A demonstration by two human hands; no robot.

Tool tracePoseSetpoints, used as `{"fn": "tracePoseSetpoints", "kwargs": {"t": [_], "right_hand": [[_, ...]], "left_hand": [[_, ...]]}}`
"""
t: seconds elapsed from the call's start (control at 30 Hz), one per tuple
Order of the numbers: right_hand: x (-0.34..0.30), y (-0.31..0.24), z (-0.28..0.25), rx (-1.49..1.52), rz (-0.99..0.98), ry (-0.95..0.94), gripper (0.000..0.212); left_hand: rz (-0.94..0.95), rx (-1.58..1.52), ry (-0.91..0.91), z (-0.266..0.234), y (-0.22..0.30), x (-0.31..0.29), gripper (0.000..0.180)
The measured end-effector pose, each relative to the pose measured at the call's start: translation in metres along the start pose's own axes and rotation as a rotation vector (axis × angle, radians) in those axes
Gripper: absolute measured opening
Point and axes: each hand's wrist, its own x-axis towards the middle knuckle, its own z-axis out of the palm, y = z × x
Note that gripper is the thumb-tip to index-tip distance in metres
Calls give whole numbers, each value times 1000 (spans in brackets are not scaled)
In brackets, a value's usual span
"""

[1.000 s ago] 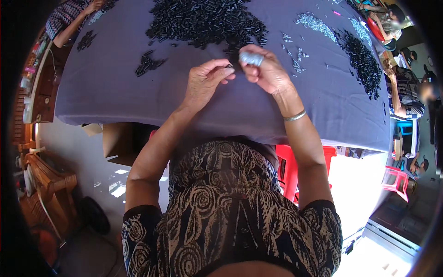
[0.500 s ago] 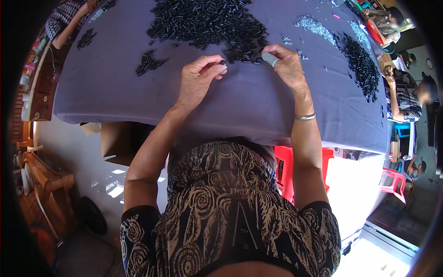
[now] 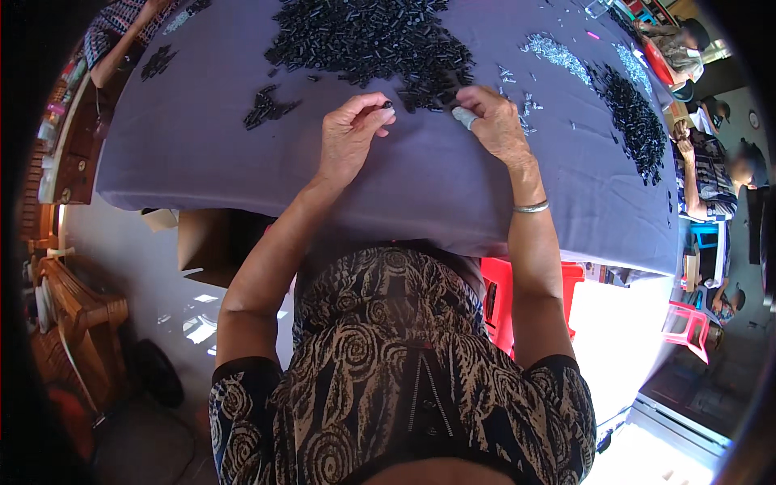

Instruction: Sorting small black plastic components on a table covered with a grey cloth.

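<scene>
My left hand (image 3: 347, 137) is raised over the near part of the table, with thumb and fingers pinched on a small black tube-shaped piece (image 3: 387, 104). To its right, my right hand (image 3: 499, 129) reaches to the lower edge of a large heap of black pieces (image 3: 364, 40). A pale finger cover (image 3: 465, 118) is on one of its digits, and a metal bangle circles the wrist. Motion smears its fingertips against the dark pieces behind, so whether anything is between them cannot be made out.
A purple-grey cloth (image 3: 202, 162) covers the table. Smaller black clusters (image 3: 268, 107) lie at left, with clear pieces (image 3: 558, 55) and another black pile (image 3: 638, 121) at right. People sit along both sides. A red stool (image 3: 499, 299) and cardboard box (image 3: 202, 242) are below.
My right hand has shifted slightly left, its covered digit lower and a little apart from the finger above. My left hand keeps its pinch on the black piece, almost unmoved.
</scene>
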Motion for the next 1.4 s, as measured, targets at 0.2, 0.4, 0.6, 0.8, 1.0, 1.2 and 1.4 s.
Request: {"fn": "tracePoseSetpoints", "kwargs": {"t": [0.2, 0.4, 0.6, 0.8, 1.0, 1.2, 1.4], "right_hand": [[3, -7, 8, -2, -109, 131, 16], [13, -17, 26, -161, -238, 10, 12], [20, -10, 19, -192, -185, -23, 13], [22, -14, 20, -157, -207, -82, 12], [27, -21, 27, -204, -284, -69, 11], [21, -13, 34, 156, -163, -1, 15], [17, -24, 32, 795, -40, -231, 9]], "left_hand": [[-44, 19, 13, 1, -2, 1, 19], [-38, -8, 33, 1, -3, 1, 17], [-38, 23, 31, 1, -4, 1, 17], [-41, 46, 24, 2, -3, 2, 17], [-42, 68, 20, 1, -2, 0, 17], [-25, 77, -6, 4, 1, -1, 16], [3, 142, -92, 3, 2, -2, 19]]}}
